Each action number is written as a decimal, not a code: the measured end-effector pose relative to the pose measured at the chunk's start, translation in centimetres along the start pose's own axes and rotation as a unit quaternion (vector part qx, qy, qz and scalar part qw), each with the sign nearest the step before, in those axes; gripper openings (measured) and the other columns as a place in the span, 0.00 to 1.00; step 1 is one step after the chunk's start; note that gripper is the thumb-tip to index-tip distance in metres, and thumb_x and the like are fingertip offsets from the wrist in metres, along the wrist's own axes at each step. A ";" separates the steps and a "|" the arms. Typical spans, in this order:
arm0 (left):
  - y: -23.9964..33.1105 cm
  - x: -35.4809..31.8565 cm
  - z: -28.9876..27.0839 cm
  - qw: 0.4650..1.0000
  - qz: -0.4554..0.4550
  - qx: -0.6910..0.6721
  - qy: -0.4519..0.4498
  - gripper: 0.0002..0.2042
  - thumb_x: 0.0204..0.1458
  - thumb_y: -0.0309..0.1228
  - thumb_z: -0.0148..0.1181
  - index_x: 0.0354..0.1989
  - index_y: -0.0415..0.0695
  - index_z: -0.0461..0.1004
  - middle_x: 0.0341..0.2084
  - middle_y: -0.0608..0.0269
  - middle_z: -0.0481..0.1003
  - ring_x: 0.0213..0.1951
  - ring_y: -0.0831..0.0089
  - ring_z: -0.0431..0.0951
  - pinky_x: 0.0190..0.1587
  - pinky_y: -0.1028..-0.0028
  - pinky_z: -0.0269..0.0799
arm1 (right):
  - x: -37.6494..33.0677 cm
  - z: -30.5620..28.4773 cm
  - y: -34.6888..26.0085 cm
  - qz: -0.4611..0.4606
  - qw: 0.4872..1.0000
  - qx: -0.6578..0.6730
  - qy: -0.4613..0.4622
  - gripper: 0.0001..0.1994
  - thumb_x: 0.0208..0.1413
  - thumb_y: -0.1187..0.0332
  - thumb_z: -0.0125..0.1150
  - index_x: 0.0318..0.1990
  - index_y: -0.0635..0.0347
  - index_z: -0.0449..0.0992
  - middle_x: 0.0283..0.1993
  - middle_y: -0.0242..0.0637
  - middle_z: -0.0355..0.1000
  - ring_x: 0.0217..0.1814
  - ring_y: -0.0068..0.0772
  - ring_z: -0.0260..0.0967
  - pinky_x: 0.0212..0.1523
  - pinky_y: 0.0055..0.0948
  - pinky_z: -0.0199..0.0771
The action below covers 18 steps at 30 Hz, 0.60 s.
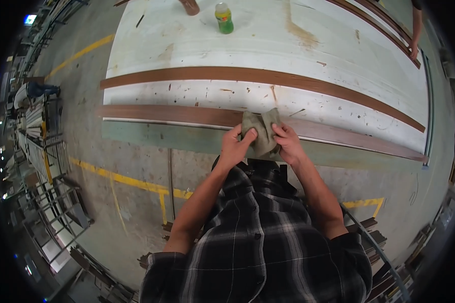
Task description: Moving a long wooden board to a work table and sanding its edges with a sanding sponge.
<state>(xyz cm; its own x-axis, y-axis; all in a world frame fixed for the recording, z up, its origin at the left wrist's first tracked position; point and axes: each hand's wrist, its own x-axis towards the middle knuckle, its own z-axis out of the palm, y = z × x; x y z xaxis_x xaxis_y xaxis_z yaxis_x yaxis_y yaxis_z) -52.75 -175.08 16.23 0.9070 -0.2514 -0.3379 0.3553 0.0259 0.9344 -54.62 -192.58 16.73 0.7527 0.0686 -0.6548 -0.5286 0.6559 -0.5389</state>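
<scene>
Between both hands I hold a greenish-grey cloth (260,132), bunched and folded, over the near edge of the table. My left hand (236,146) pinches its left side with the thumb on top. On its right side, the fingers of my right hand (288,142) are closed on the fabric. Just beyond the cloth lies a long brown strip (172,114) along the table's front edge; its right part (349,132) looks paler and greyer. Whether the cloth touches the strip I cannot tell. A second brown strip (227,73) lies farther back, roughly parallel to it.
On the stained white tabletop (247,50) stand a green bottle (224,19) and a brown container (189,6). At the far right, another person's hand (414,50) is by more brown strips (384,28). Metal racks (55,217) stand on the left, near another person (33,93).
</scene>
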 end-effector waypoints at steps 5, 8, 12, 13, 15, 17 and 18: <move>0.3 -0.2 -1.6 0.999 -0.004 0.027 0.039 0.11 0.57 0.33 0.54 0.40 0.38 0.74 0.28 0.74 0.72 0.32 0.87 0.66 0.36 0.81 0.65 | 2.9 -3.1 2.1 -0.119 0.973 -0.193 0.032 0.09 0.58 0.75 0.54 0.46 0.62 0.69 0.37 0.26 0.70 0.37 0.17 0.66 0.37 0.20 0.68; 0.1 -0.3 -1.7 0.997 0.032 0.018 0.066 0.12 0.58 0.34 0.53 0.41 0.38 0.73 0.28 0.74 0.72 0.31 0.87 0.65 0.35 0.81 0.65 | 1.8 -0.4 0.4 -0.156 0.969 -0.194 0.002 0.09 0.58 0.76 0.54 0.46 0.62 0.69 0.39 0.26 0.69 0.36 0.15 0.63 0.35 0.19 0.67; -0.3 0.2 -1.2 0.997 -0.009 -0.068 0.047 0.13 0.59 0.35 0.51 0.43 0.38 0.72 0.31 0.73 0.72 0.34 0.86 0.65 0.38 0.81 0.64 | 1.5 -0.4 -0.3 -0.158 0.975 -0.158 0.006 0.10 0.57 0.76 0.54 0.47 0.63 0.67 0.41 0.28 0.69 0.38 0.16 0.63 0.37 0.19 0.67; -0.5 0.3 -1.1 0.996 -0.027 -0.083 0.029 0.13 0.59 0.35 0.51 0.44 0.38 0.72 0.32 0.73 0.72 0.35 0.85 0.66 0.39 0.81 0.65 | 1.5 -0.6 -0.4 -0.150 0.978 -0.146 0.003 0.11 0.57 0.76 0.54 0.47 0.63 0.67 0.42 0.28 0.69 0.38 0.16 0.64 0.38 0.20 0.67; -0.8 0.6 -0.9 0.993 -0.042 -0.107 0.017 0.13 0.59 0.35 0.50 0.45 0.37 0.71 0.34 0.72 0.72 0.36 0.85 0.66 0.40 0.81 0.65 | 0.9 -0.7 -0.8 -0.151 0.978 -0.141 0.004 0.11 0.57 0.76 0.53 0.48 0.63 0.67 0.42 0.28 0.68 0.40 0.16 0.64 0.39 0.20 0.67; -1.1 1.0 -0.8 0.990 -0.058 -0.132 0.005 0.14 0.59 0.35 0.50 0.46 0.37 0.70 0.35 0.71 0.72 0.37 0.84 0.67 0.42 0.81 0.65 | 1.0 -1.2 -0.8 -0.151 0.979 -0.137 0.005 0.11 0.57 0.76 0.53 0.48 0.63 0.66 0.43 0.28 0.68 0.41 0.16 0.64 0.40 0.20 0.68; -1.6 1.3 -0.8 0.996 -0.024 -0.084 0.034 0.14 0.60 0.34 0.50 0.48 0.38 0.68 0.36 0.70 0.72 0.36 0.84 0.68 0.41 0.80 0.65 | 1.4 -1.9 -0.6 -0.152 0.976 -0.154 0.017 0.13 0.56 0.76 0.55 0.49 0.63 0.66 0.45 0.32 0.68 0.43 0.20 0.64 0.41 0.22 0.69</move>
<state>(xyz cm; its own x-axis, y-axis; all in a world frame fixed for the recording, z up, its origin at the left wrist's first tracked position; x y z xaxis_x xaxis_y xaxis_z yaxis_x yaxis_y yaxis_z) -51.90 -174.66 14.21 0.8994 -0.1894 -0.3939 0.4259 0.1777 0.8871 -53.95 -194.33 15.14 0.8821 -0.1223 -0.4548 -0.3802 0.3849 -0.8410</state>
